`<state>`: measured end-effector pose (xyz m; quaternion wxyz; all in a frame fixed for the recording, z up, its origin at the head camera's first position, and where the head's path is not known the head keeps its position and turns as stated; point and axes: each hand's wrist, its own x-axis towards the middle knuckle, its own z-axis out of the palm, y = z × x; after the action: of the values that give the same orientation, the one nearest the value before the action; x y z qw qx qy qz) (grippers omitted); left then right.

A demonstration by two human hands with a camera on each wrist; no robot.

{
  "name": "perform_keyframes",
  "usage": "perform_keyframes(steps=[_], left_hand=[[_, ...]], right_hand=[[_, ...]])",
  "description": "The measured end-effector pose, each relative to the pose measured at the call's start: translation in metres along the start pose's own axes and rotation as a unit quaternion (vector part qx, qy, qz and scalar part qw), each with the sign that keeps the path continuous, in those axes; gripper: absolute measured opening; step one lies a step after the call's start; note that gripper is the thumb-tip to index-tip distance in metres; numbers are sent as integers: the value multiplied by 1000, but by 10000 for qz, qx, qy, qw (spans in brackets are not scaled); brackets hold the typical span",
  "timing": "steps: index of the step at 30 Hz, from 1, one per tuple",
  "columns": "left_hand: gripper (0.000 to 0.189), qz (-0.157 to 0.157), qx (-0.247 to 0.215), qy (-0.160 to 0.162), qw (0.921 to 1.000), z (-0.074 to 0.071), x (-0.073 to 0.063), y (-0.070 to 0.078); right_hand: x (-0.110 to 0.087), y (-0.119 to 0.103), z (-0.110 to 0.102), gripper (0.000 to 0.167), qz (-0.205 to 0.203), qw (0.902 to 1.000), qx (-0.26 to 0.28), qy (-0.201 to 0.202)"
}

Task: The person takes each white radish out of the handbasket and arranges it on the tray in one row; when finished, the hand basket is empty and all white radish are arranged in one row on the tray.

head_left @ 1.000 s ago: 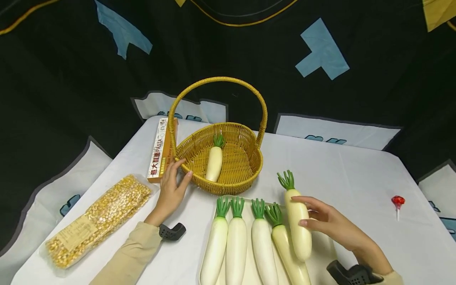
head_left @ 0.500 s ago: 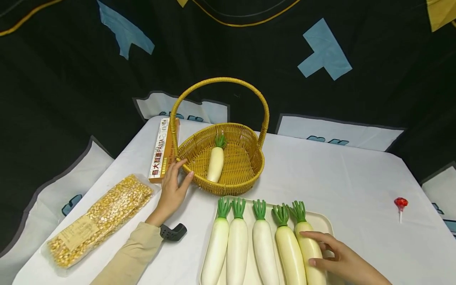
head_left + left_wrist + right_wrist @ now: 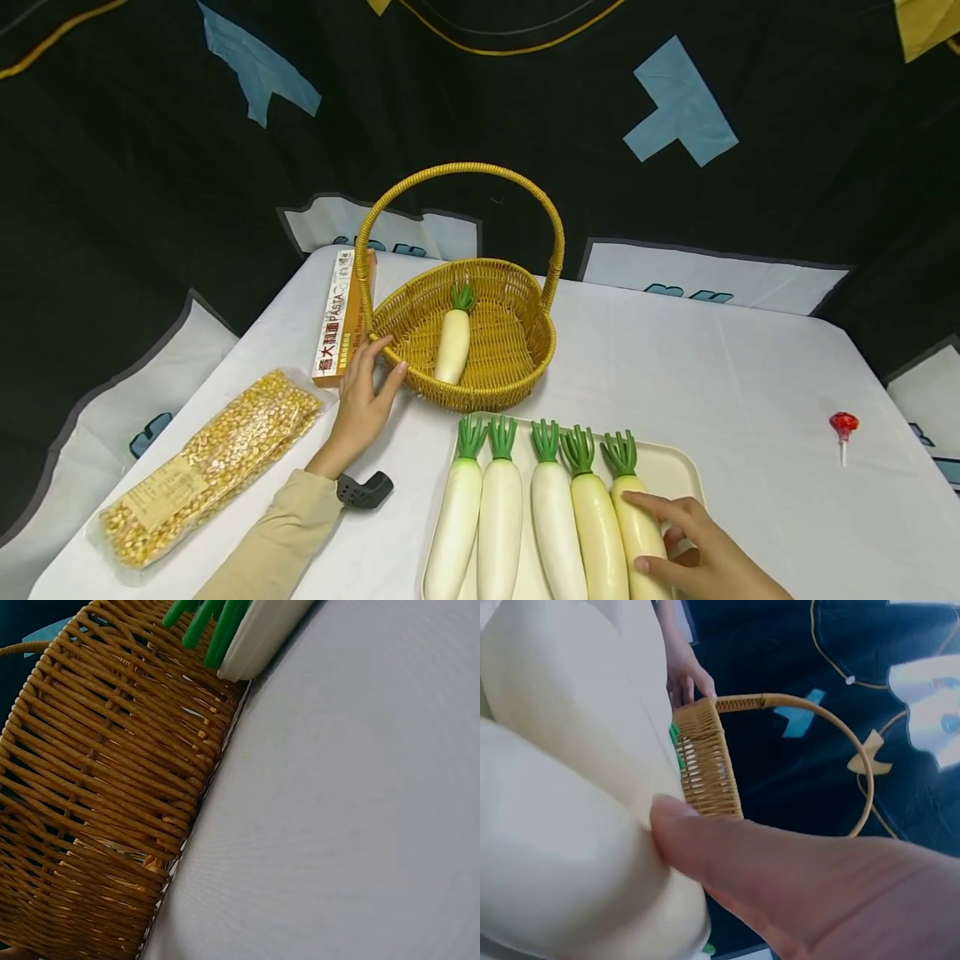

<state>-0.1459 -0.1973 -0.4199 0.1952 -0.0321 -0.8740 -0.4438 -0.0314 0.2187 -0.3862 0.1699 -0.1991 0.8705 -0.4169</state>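
In the head view my left hand [image 3: 363,412] touches the left rim of a yellow wicker basket [image 3: 510,387] with thumb and fingertips. One short white radish [image 3: 452,346] with green stems lies inside. My right hand [image 3: 697,546] holds the rightmost radish [image 3: 640,529], thumb and fingers on its body, among several radishes side by side on a cream tray [image 3: 678,471]. Up close in the right wrist view, the thumb [image 3: 720,840] presses against pale radishes [image 3: 562,847]. The woven basket side [image 3: 97,750] fills the left of the left wrist view, with green stems at the top.
A pasta box [image 3: 337,321] stands left of the basket. Nearer lies a clear bag of corn kernels [image 3: 225,462]. A red lollipop [image 3: 843,427] lies on the white tablecloth [image 3: 757,400] at far right. Behind the table hangs a black patterned cloth [image 3: 480,100].
The right hand has lowered the radish from above the tray to the tray's right side, then shifted it slightly left against its neighbour. The left hand stays at the basket rim.
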Motion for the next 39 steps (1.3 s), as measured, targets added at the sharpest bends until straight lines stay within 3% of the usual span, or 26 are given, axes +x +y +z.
perform_keyframes(steps=[2,7,10,14,18,20,24,26,28,32,39], left_hand=[[47,1,0,-5,10000,0,0,0],[47,-2,9,1,10000,0,0,0],[48,-7,9,-8,10000,0,0,0],[48,-2,1,-14,10000,0,0,0],[48,-4,-6,-16,10000,0,0,-1],[48,-3,-4,-9,10000,0,0,-1],[47,1,-4,25,10000,0,0,0],[47,1,-2,31,10000,1,0,0],[47,2,4,19,10000,1,0,0],[48,-7,26,2,10000,1,0,0],[49,50,-11,-2,10000,0,1,-1]], right_hand=[[0,-3,0,59,68,9999,-157,2],[1,-14,-5,60,719,9970,-275,-44],[1,-20,-8,58,771,9957,-509,72],[3,-27,-10,49,319,9926,-1076,464],[8,-34,-12,41,192,9903,-1224,635],[13,-37,-13,38,82,9912,-1144,657],[24,-44,-8,34,-626,9897,-922,903],[29,-48,-4,33,-748,9899,-717,967],[34,-53,1,33,-607,9925,-510,934],[51,-66,10,36,-293,9973,-151,659],[93,-88,23,39,-419,9962,737,-211]])
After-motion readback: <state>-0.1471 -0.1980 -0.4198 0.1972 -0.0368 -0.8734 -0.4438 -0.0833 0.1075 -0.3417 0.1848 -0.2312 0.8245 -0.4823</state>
